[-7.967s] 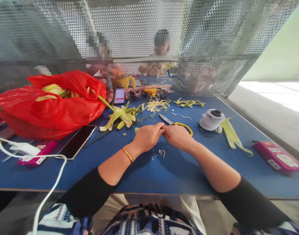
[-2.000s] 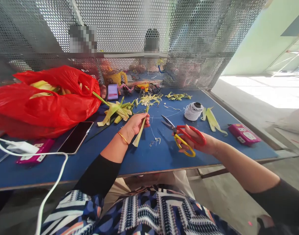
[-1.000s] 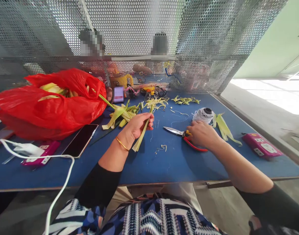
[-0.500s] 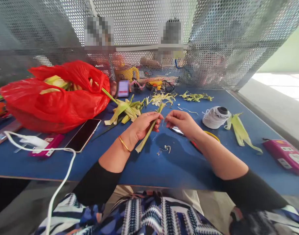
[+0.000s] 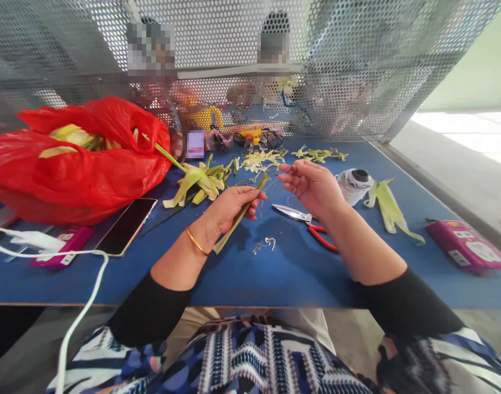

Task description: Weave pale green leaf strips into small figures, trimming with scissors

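My left hand (image 5: 239, 207) grips the husk (image 5: 231, 229) left of the scissors (image 5: 301, 216). My right hand (image 5: 311, 183) is raised near them, fingers curled; I cannot tell whether they pinch anything. Beyond the scissors, to the right, stands the spool (image 5: 354, 190).

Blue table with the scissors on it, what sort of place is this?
Likely a workshop or handwork station: scissors and a spool of white thread sit on the blue table, in front of a perforated metal partition.
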Available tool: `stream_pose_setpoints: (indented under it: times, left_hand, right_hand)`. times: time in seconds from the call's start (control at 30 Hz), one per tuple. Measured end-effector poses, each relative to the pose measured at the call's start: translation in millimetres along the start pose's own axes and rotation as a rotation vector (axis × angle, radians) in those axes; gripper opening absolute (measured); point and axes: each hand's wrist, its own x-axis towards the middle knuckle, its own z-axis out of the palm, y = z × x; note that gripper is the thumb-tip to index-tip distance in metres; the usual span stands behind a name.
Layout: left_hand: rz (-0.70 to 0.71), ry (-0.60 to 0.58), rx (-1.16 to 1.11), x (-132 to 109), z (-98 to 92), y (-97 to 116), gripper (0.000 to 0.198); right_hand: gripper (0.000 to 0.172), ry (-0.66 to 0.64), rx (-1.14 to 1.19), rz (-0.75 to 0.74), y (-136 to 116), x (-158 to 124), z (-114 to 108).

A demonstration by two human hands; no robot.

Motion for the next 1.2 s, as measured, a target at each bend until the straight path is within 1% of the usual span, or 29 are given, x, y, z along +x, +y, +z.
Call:
stream_pose_setpoints:
  times: [0.1,0.2,0.33,0.47,0.6,0.67,0.7,0.73,0.8,0.87,0.93,1.0,1.07,1.13,1.2]
  left_hand:
    - [0.016,0.015,0.049,0,1.8,0,0.022]
    - [0.053,0.027,0.117,-2,4.2,0,0.025]
    - [0.062,0.003,0.174,-4,6.1,-1,0.02]
    - [0.014,0.008,0.107,-3,5.6,0,0.016]
    - [-0.079,0.02,-0.028,-1,4.2,3,0.021]
    - [-0.091,0.036,-0.035,0,4.0,3,0.022]
    - [-0.085,0.049,-0.016,1,4.0,2,0.022]
    - [-0.072,0.063,0.02,2,4.0,1,0.022]
    - [-0.032,0.085,0.152,4,4.1,-3,0.023]
    - [0.042,0.083,0.372,5,4.0,-7,0.026]
    - [0.163,0.05,0.631,4,4.3,-10,0.029]
    - [0.291,-0.022,0.819,2,5.4,-10,0.03]
    - [0.359,-0.118,0.876,-1,6.9,-9,0.029]
    - [0.372,-0.206,0.84,-5,7.8,-6,0.027]
    - [0.372,-0.225,0.763,-7,7.3,-3,0.023]
  right_hand:
    - [0.015,0.021,0.042,-0.033,-2,3,-4]
    - [0.017,0.019,0.041,-0.056,-4,1,-2]
    - [0.02,-0.024,-0.034,-0.094,-8,-6,5]
    - [0.025,-0.088,-0.088,-0.144,-10,-9,6]
    - [0.024,-0.042,-0.09,-0.137,-7,-4,2]
    - [0.024,-0.029,-0.095,-0.137,-6,-4,2]
    - [0.025,-0.042,-0.103,-0.15,-7,-5,2]
    - [0.025,-0.072,-0.119,-0.171,-9,-7,4]
    - [0.026,-0.178,-0.188,-0.214,-14,-14,7]
    - [0.028,-0.302,-0.299,-0.226,-21,-21,11]
    - [0.03,-0.399,-0.392,-0.201,-25,-25,13]
    - [0.028,-0.437,-0.407,-0.165,-24,-25,13]
    - [0.025,-0.411,-0.332,-0.128,-19,-20,10]
    - [0.023,-0.316,-0.197,-0.077,-10,-11,5]
    - [0.021,-0.194,-0.053,0.01,-1,-2,0]
